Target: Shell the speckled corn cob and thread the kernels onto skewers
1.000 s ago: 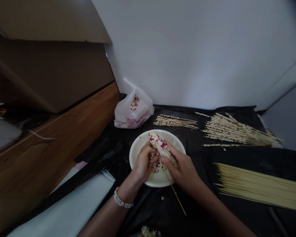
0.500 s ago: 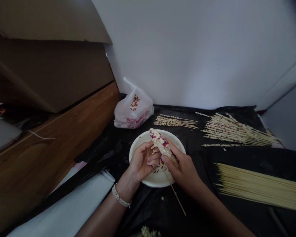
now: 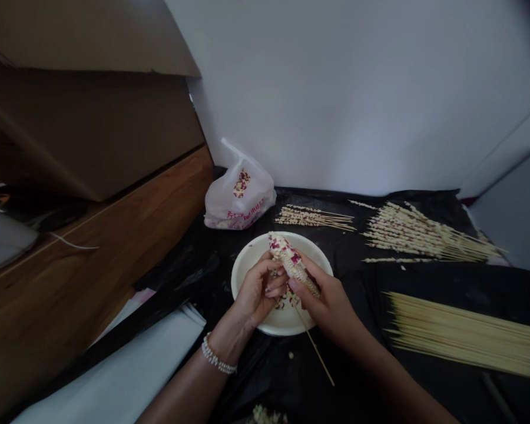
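Observation:
A partly stripped corn cob [image 3: 289, 258] with white and purple kernels is held tilted over a white bowl [image 3: 242, 253]. My right hand [image 3: 329, 297] wraps round its bare lower end. At the cob's left side, my left hand [image 3: 258, 288] has its fingers curled in, the thumb against the kernels; whether loose kernels lie inside those fingers is hidden. Loose kernels [image 3: 280, 303] lie in the bowl beneath the hands. A thin skewer [image 3: 315, 347] leans out over the bowl's front rim, its upper end partly behind the right hand.
Behind the bowl stands a white plastic bag [image 3: 242, 203] with corn inside. Kernel-threaded skewers lie in a small bunch [image 3: 311, 217] and a larger pile [image 3: 417, 232]. Bare skewers [image 3: 463, 330] lie at right on black sheeting. A cardboard box [image 3: 88, 129] stands left.
My left hand has rolled slightly inward, its thumb and fingers drawing closer to the cob. The right hand and the cob have barely moved.

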The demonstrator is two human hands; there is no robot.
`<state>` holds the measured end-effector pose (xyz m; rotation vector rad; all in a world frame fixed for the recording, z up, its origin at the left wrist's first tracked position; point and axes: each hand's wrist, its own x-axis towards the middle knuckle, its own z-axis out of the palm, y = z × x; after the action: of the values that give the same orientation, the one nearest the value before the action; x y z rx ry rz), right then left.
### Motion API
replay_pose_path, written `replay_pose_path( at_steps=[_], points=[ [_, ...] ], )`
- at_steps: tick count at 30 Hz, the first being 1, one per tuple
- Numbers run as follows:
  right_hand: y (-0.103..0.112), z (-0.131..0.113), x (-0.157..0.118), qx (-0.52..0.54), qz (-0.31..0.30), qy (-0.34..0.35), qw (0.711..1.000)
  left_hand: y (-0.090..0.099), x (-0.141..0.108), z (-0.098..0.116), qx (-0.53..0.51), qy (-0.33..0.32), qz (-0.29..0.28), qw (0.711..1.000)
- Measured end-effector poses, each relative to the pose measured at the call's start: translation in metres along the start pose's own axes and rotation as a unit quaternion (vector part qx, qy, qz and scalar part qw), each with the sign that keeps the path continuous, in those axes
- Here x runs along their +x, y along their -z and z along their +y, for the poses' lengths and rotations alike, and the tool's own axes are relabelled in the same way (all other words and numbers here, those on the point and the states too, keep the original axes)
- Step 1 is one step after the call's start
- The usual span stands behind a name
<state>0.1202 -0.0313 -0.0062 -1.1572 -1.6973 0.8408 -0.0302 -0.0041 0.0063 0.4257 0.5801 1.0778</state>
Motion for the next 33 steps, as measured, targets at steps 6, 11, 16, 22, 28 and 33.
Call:
replay_pose_path(
  at_steps=[6, 11, 16, 22, 28, 33],
  points=[
    [0.001, -0.003, 0.0, 0.028, -0.004, -0.029, 0.999, -0.001, 0.002, 0.0, 0.028, 0.003, 0.012, 1.0],
    [-0.001, 0.0, 0.0, 0.021, 0.007, -0.022, 0.999, -0.001, 0.001, -0.007, 0.127, -0.058, 0.043, 0.989],
    [-0.001, 0.001, 0.001, -0.007, 0.014, 0.01, 1.0, -0.004, -0.001, -0.005, 0.158, -0.064, 0.05, 0.984],
    [0.001, 0.0, 0.001, -0.062, 0.002, 0.055, 0.997, -0.008, -0.003, -0.003, 0.17, -0.06, 0.067, 0.981],
    [0.002, 0.001, -0.001, -0.117, -0.022, 0.088, 0.989, -0.01, -0.001, -0.005, 0.196, -0.063, 0.091, 0.974],
    [0.001, 0.001, -0.004, -0.138, -0.036, 0.064, 0.988, -0.009, 0.0, -0.003, 0.175, -0.046, 0.084, 0.98]
  ],
)
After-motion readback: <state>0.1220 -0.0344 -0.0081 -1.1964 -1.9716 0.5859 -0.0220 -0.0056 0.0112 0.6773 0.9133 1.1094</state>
